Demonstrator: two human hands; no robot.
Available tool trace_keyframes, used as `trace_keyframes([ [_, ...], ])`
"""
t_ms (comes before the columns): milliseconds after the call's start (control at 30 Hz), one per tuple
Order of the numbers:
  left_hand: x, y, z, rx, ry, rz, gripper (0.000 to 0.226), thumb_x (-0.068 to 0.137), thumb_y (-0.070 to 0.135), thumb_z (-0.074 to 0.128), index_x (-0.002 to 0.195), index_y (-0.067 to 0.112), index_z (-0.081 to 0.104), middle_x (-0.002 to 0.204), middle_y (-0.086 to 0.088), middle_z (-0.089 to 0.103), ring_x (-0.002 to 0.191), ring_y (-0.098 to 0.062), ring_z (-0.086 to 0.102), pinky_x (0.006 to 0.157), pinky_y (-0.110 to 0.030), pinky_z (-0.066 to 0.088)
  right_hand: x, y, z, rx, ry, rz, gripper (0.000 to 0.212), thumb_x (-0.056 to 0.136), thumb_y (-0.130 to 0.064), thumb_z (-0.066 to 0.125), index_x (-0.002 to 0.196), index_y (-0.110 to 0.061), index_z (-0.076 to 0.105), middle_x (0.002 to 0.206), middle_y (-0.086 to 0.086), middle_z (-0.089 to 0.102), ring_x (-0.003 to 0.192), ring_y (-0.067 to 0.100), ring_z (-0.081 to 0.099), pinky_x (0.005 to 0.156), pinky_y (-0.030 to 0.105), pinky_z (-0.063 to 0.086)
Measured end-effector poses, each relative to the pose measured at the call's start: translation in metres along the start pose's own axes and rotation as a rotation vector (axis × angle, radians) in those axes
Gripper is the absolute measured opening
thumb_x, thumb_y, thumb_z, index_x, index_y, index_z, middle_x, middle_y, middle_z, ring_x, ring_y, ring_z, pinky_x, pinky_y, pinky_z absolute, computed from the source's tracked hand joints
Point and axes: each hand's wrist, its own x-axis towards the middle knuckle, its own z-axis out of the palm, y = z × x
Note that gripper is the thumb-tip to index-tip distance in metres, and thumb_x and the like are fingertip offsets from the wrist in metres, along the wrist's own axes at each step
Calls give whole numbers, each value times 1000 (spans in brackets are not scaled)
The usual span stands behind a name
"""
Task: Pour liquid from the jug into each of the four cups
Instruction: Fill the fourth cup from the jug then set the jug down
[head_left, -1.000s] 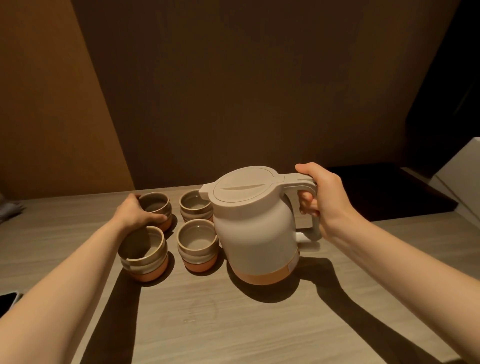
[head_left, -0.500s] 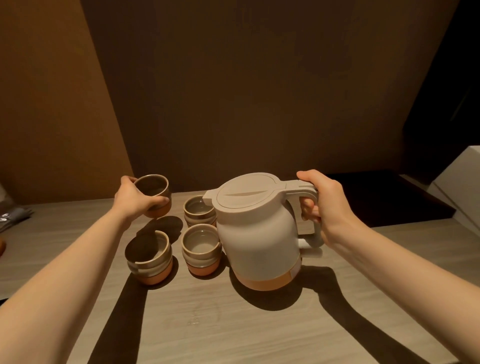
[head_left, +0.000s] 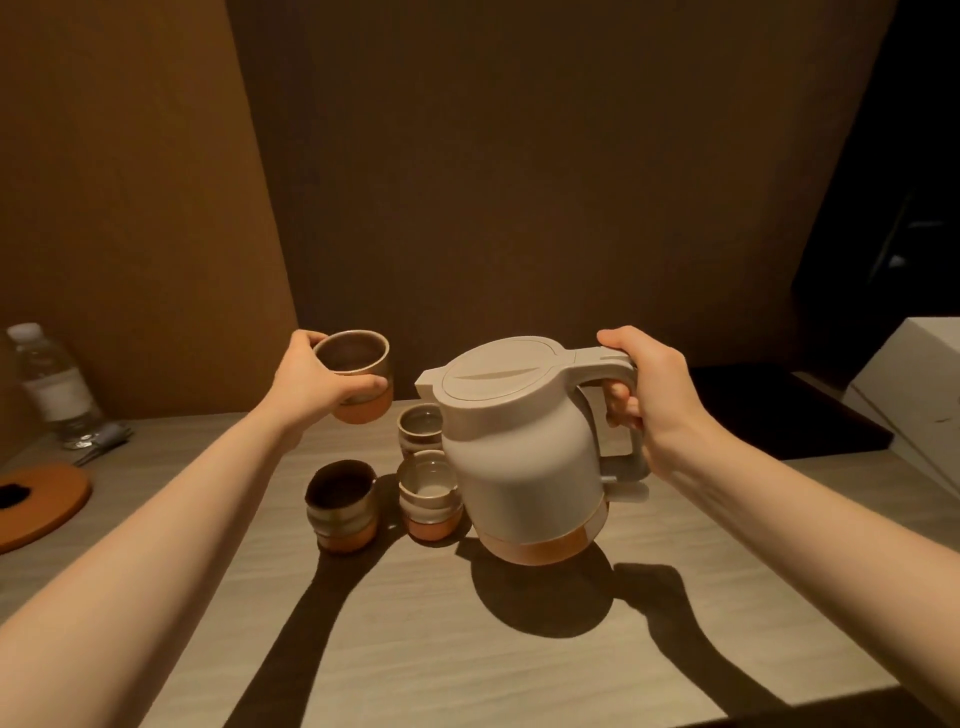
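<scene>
Nearest me, my two forearms reach out over the pale wooden table (head_left: 467, 649), throwing long shadows toward me. Just past them, three cups stand on the table: a dark one (head_left: 340, 504) at near left, a pale one (head_left: 430, 496) just right of it, and a third (head_left: 420, 430) behind that, partly hidden by the jug.

My right hand (head_left: 652, 402) is closed tight around the handle of the jug (head_left: 524, 452), fingers wrapped through the loop. A second ago its base sat on the table; now it hangs clear, tipped slightly with the spout toward the left, its shadow pooled beneath it. The lid is down, and I see no liquid leaving the spout.

Farther left, my left hand (head_left: 311, 387) is clamped around the fourth cup (head_left: 358, 376), thumb on the far rim side and fingers across its front. That cup was among the others on the table a second ago; I have raised it until its rim is about level with the spout, though the two are still apart.

I judge that the pour has not started: cup and spout need to meet first. Whether the standing cups hold liquid, I cannot tell.

Far left, a water bottle (head_left: 49, 384) and an orange mat (head_left: 47, 506) sit out of the way.
</scene>
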Motion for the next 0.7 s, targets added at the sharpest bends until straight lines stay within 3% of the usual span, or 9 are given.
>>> trace_keyframes([
  [333,-68,12,1,-35,-101,50,82,57,23,91,123,20,41,109,5,53,100,-12,53,67,-19,44,-30,-10,-1,-51,13,-70,53,90,-32,56,39,-20,50,40,-2,38,35,9,30,44,25,26],
  [700,-129,-16,23,-82,-181,-21,80,52,29,93,117,26,45,102,18,54,92,-2,54,67,-18,45,-36,-8,-4,-244,13,-149,44,89,-27,58,48,-13,48,42,0,38,37,9,34,42,22,30],
])
